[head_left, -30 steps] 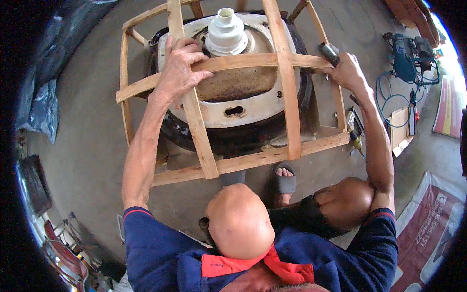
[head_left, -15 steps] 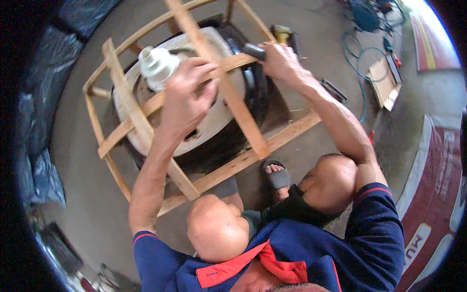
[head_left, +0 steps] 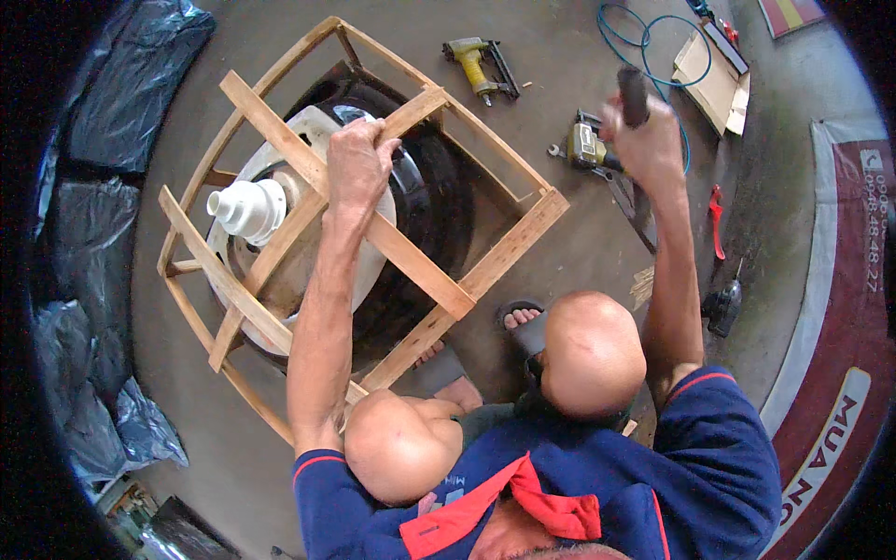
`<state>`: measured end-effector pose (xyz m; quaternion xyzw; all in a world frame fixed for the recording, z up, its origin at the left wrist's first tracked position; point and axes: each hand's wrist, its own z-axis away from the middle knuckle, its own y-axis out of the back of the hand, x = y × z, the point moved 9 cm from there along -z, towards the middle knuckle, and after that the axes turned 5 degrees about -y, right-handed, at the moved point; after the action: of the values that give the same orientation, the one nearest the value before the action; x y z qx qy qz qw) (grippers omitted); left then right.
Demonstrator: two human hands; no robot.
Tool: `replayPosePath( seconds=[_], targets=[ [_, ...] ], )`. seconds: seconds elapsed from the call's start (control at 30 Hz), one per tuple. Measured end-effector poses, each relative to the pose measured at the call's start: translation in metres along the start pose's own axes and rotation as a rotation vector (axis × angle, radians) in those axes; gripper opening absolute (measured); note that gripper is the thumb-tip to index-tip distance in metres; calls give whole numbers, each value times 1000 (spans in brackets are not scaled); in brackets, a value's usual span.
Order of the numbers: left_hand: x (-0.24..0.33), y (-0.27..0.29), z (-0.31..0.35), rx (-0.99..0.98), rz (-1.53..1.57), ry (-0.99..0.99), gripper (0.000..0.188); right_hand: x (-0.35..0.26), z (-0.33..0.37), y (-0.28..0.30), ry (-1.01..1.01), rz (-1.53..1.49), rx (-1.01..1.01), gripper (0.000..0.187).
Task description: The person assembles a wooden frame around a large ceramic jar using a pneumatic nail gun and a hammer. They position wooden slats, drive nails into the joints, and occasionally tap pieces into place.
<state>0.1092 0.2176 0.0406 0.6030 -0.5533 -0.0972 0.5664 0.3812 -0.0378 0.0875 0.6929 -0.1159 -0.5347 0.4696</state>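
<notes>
A wooden slat crate frame (head_left: 511,245) stands around a rounded, glossy black-and-white piece (head_left: 369,271) that looks ceramic. A white stepped plastic fitting (head_left: 250,211) sticks up from it between the slats. My left hand (head_left: 359,168) is closed over a slat near the middle of the frame, its fingers partly hidden behind the wood. Raised to the right of the frame, my right hand (head_left: 646,140) is a fist around a dark-handled tool (head_left: 633,96); the rest of the tool does not show clearly. Near that hand, a yellow-and-black nail gun (head_left: 586,145) lies on the floor.
Beyond the crate lies another yellow nail gun (head_left: 481,70). To the right are a blue hose (head_left: 644,37), cardboard (head_left: 714,84), a red tool (head_left: 716,222) and a black drill (head_left: 721,308). Dark plastic-wrapped bundles (head_left: 112,224) line the left; a maroon banner (head_left: 831,355) covers the right.
My right hand has come off the crate's right side and lifted away rightward with the dark-handled tool. My left hand, earlier above the slats, now grips one. The view has shifted.
</notes>
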Motion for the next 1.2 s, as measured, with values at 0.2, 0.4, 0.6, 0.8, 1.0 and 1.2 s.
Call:
replayPosePath(
  seconds=[0.2,0.4,0.6,0.8,1.0,1.2],
  targets=[
    [-3,-10,-2,-15,-109,51,22,163,69,-96,-159,291,-161,30],
    [-5,-4,4,1,-151,56,20,226,109,-166,-366,330,-274,40],
    [11,-19,0,-21,-312,2,21,299,89,-180,-297,439,-359,49],
    [4,-22,22,-45,-508,38,30,26,-12,-72,221,-118,-126,24],
    [7,-40,22,-112,-552,99,43,-295,29,-192,862,-87,-402,55],
    [22,-47,23,-85,-472,20,53,-338,55,-314,824,302,-439,42]
  ],
)
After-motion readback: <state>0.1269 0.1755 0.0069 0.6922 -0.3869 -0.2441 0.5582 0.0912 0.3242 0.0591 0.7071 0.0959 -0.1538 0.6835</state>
